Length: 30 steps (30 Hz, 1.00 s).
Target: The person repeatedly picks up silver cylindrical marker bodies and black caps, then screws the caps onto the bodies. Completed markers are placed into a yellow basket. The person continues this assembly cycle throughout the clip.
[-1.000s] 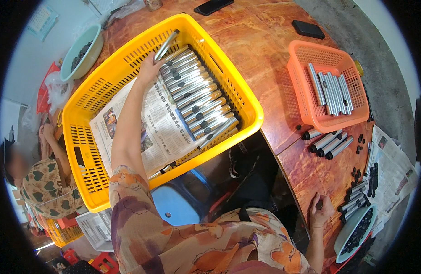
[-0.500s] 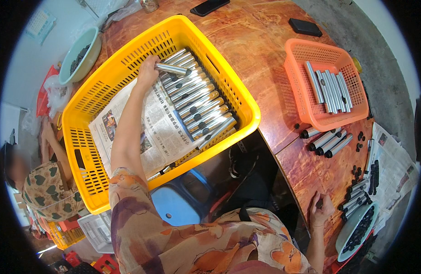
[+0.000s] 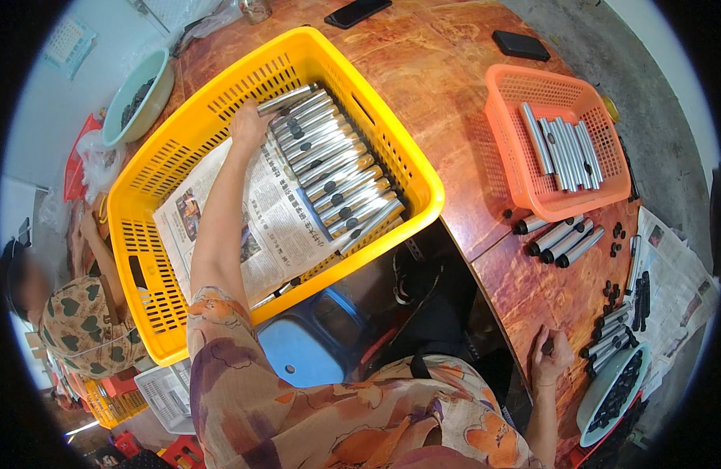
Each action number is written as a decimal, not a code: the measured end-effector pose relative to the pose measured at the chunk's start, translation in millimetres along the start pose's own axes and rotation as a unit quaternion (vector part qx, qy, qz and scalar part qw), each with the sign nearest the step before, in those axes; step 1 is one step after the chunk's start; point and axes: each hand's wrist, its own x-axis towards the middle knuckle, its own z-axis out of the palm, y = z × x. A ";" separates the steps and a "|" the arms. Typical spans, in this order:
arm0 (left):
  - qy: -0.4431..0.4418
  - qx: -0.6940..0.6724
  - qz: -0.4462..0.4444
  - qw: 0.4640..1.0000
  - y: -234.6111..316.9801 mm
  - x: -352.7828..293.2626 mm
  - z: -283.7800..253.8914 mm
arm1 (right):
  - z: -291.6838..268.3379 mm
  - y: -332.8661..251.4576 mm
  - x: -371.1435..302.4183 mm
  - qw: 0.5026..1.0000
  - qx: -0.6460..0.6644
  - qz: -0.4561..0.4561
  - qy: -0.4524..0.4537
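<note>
Inside the yellow basket (image 3: 153, 168), my left hand (image 3: 249, 127) is closed on the left end of a silver metal tube (image 3: 288, 98). That tube lies at the far end of a row of similar tubes (image 3: 329, 160) with black end pieces. Newspaper (image 3: 220, 215) is spread beside the row, under my left forearm. On the right, my right hand (image 3: 554, 361) rests at the wooden table's edge with its fingers curled round a small black piece (image 3: 548, 346), perhaps a plug; its shape is partly hidden.
An orange basket (image 3: 525, 205) holds several plain tubes. Capped tubes (image 3: 568, 241) and loose black pieces (image 3: 611, 293) lie nearby. A pale green basin (image 3: 586, 414) of black pieces stands at lower right. A blue stool (image 3: 302, 352) is below; another person (image 3: 83, 320) sits at left.
My left hand has moved slightly left and down. The tube has swung from a slant across the row to lying along its far end. My right hand stays put.
</note>
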 end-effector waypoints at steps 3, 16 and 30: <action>-0.017 -0.127 -0.081 0.988 -1.2 1.7 3.2 | 0.1 1.9 -1.5 1.000 -0.010 -0.003 -0.004; 0.164 -0.414 -0.314 0.839 -4.1 13.9 72.5 | -3.0 -0.7 2.2 1.000 0.020 0.011 -0.016; 0.233 -0.417 -0.295 0.828 10.9 20.0 77.1 | -2.7 -1.8 3.6 0.999 0.040 0.022 -0.005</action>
